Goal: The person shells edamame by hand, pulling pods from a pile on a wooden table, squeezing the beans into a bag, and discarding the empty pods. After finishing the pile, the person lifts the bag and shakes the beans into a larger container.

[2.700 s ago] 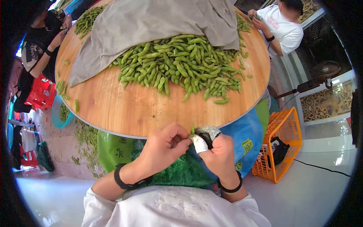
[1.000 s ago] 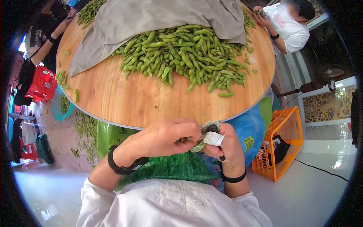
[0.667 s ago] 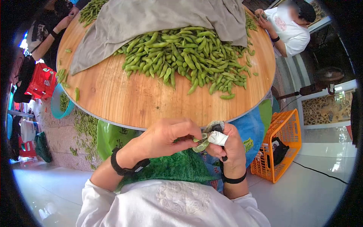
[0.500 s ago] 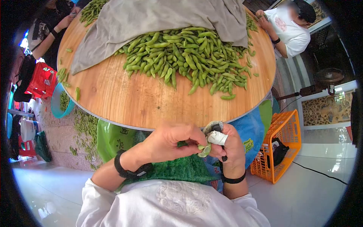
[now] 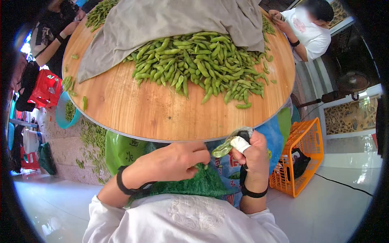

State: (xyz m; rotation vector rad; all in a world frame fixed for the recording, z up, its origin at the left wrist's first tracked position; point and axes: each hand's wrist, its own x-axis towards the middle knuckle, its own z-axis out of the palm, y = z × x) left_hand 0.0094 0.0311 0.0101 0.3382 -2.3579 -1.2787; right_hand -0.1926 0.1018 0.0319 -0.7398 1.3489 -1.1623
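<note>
Just below the near rim of the round wooden table (image 5: 154, 117), the hands are parting. The right hand (image 5: 253, 156) is lifting the split pale-green soybean pod (image 5: 222, 150), pinched at its fingertips and probably emptied. The left hand (image 5: 174, 162) is dropping palm-down onto the green mesh bag (image 5: 202, 186), fingers curled; I cannot tell whether they are holding anything.

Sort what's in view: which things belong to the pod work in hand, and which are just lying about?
In hand: right hand, grip closed on an opened pod; left hand, fingertips on the green mesh; pile of pods on the round table.
Lying about: grey cloth; orange basket; teal basin; red crate; pods on the floor.
</note>
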